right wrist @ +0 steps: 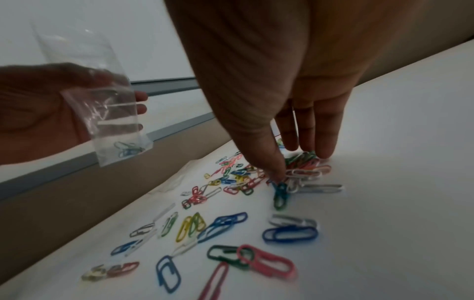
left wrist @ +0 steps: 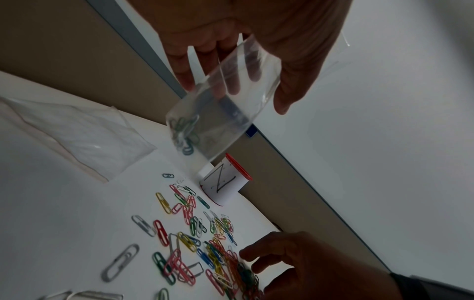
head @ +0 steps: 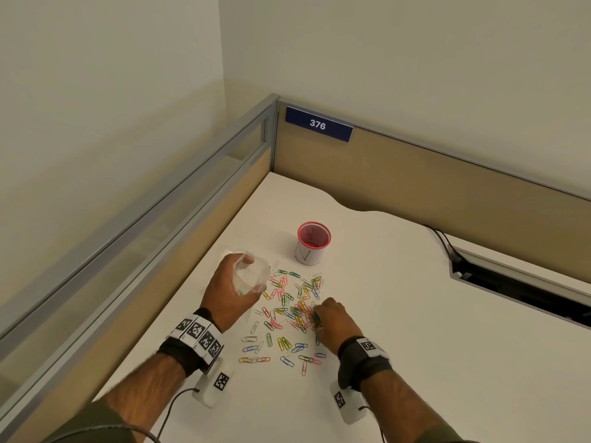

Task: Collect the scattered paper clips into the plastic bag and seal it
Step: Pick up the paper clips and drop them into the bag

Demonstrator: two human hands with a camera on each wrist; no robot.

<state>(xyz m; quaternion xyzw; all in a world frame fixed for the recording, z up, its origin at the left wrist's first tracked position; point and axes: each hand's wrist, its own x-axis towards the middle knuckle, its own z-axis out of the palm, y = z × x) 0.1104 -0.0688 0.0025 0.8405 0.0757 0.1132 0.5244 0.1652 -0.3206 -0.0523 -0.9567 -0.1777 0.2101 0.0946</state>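
Note:
Several coloured paper clips [head: 287,314] lie scattered on the white desk [head: 415,314]. My left hand [head: 238,278] holds a small clear plastic bag [head: 256,273] just above the desk, left of the clips. In the left wrist view the bag [left wrist: 218,113] hangs mouth up between thumb and fingers, with a few clips at its bottom. My right hand [head: 323,314] reaches down onto the right side of the pile. In the right wrist view its thumb and fingertips [right wrist: 324,154] close round a bunch of clips [right wrist: 305,166] on the desk.
A pink-rimmed cup [head: 313,243] with a white paper wrap stands just behind the clips. A second clear bag [left wrist: 77,132] lies flat on the desk behind my left hand. Partition walls close the desk at left and back. A cable slot [head: 511,282] opens at right.

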